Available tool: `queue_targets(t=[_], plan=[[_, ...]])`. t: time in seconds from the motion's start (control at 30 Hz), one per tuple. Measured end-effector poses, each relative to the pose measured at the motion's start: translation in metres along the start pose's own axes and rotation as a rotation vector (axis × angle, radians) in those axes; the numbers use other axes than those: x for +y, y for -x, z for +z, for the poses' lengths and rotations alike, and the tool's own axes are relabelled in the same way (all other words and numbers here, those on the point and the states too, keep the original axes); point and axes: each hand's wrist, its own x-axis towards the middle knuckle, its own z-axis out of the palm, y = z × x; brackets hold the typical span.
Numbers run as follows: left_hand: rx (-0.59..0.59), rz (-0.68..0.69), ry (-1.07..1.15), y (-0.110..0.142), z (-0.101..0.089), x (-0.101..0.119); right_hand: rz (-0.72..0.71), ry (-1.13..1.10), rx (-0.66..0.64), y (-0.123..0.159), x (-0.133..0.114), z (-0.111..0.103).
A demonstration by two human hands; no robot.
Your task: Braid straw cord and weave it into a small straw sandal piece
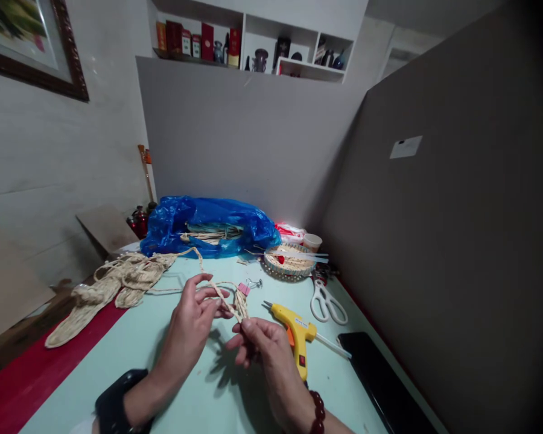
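Observation:
My left hand [194, 316] has its fingers curled on a pale braided straw cord [218, 291], which slants down to my right hand. Thumb and fingertips of my right hand [268, 345] pinch the lower end of a small looped bundle of the same cord [241, 303]. A pink binder clip [244, 289] grips the bundle's top. From the left hand the cord runs back to a long heap of braided cord [131, 274] at the table's left. Just right of my right hand lies a yellow glue gun [297, 325] with a glue stick in its back.
A blue plastic bag [208, 211] with straw strands lies at the back. Beside it stands a round woven basket [289, 265] with glue sticks across it, plus a paper cup [312, 242]. White-handled scissors [327, 301] and a black flat object [380, 380] lie right, near a grey partition [434, 229].

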Motion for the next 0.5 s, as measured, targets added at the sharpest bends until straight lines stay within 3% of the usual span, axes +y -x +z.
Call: queue_targets(t=[0.2, 0.5], plan=[[-0.038, -0.177, 0.188, 0.011, -0.003, 0.005, 0.042, -0.061, 0.002, -0.006, 0.009, -0.005], [-0.222, -0.462, 0.426, 0.007, -0.001, -0.005, 0.2, -0.195, -0.187, -0.006, 0.02, -0.006]])
